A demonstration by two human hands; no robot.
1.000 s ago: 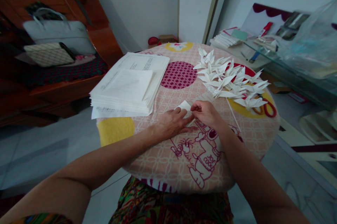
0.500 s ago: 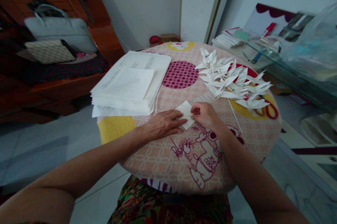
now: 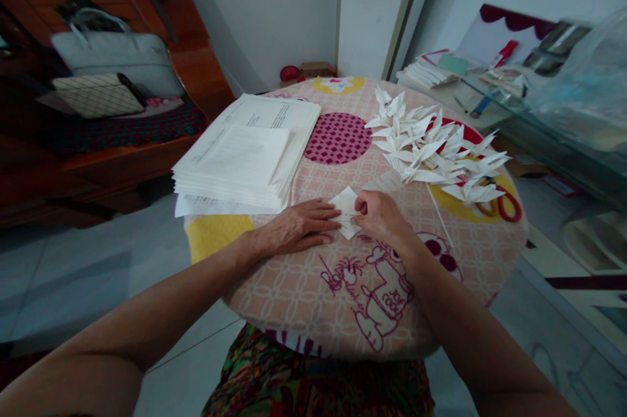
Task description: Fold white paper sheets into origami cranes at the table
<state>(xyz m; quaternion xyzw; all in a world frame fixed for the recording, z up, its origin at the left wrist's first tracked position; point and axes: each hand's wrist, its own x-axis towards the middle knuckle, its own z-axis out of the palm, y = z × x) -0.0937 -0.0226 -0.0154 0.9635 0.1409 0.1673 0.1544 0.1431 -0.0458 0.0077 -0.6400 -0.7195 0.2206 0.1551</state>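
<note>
A white folded-paper diamond lies on the round, pink-clothed bench, long axis near to far, between the left hand, flat on its left side, and the curled right hand, apparently pinching its right.

1 white paper diamond, flat, apparently folded

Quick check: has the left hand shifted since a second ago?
Yes. Judged against the purple checked circle printed on the tablecloth, the left hand has moved left, away from the right hand.
</note>
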